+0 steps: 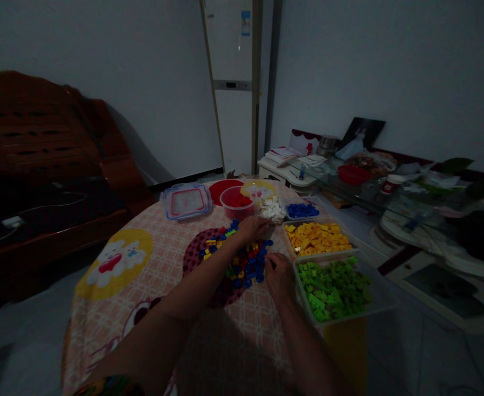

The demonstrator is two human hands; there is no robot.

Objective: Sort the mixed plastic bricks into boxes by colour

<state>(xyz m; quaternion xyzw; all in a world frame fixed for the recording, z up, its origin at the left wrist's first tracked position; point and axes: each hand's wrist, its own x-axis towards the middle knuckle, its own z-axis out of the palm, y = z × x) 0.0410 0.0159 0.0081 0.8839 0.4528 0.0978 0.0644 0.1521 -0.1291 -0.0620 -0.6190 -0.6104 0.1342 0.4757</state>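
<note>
A pile of mixed small bricks (pixel 242 258), blue, red, yellow and green, lies on a round table with a patterned cloth (pixel 151 258). My left hand (pixel 251 227) reaches across the far side of the pile, fingers curled down over bricks near a tub of white pieces (pixel 272 209). My right hand (pixel 278 273) rests at the pile's right edge, fingers bent onto the bricks beside the green tub (pixel 335 286). The dim light hides what, if anything, each hand grips.
Sorted tubs stand at the right: yellow bricks (pixel 315 237), blue bricks (pixel 302 210), a red tub (pixel 237 201). A lid (pixel 186 201) lies at the back. A dark wooden sofa (pixel 39 165) stands left, and a cluttered glass table (pixel 390 187) right.
</note>
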